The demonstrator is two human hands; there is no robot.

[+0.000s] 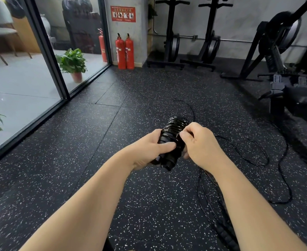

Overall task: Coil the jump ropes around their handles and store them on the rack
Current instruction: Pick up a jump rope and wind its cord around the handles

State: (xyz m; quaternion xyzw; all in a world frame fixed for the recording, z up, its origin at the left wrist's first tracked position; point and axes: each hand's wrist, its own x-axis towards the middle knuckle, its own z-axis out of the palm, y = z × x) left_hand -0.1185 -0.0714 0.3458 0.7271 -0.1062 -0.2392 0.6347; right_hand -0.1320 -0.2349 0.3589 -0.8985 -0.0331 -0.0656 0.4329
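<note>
Grip, head view: left hand [150,148] clenched round the black handles [164,160], thumb laid across the wraps; right hand [198,142] pinching the cord at the edge of the coil [176,129].
Location: bundle held mid-air at centre frame, above the speckled rubber floor [113,124].
Coil: many tight turns stacked along the handles, the upper end pointing away from the camera.
Loose rope [257,153]: black cord in wide loops on the floor, right of centre, trailing toward lower right. A good length is not yet wound.
Rack: no storage rack can be told apart among the gym machines [208,42] in the upper right.
Handling note, as judgement: keep the cord taut through the right fingertips, lay each turn beside the last, and hold the thumb on the wraps so they cannot spring loose. Watch floor loops for snags or knots.
</note>
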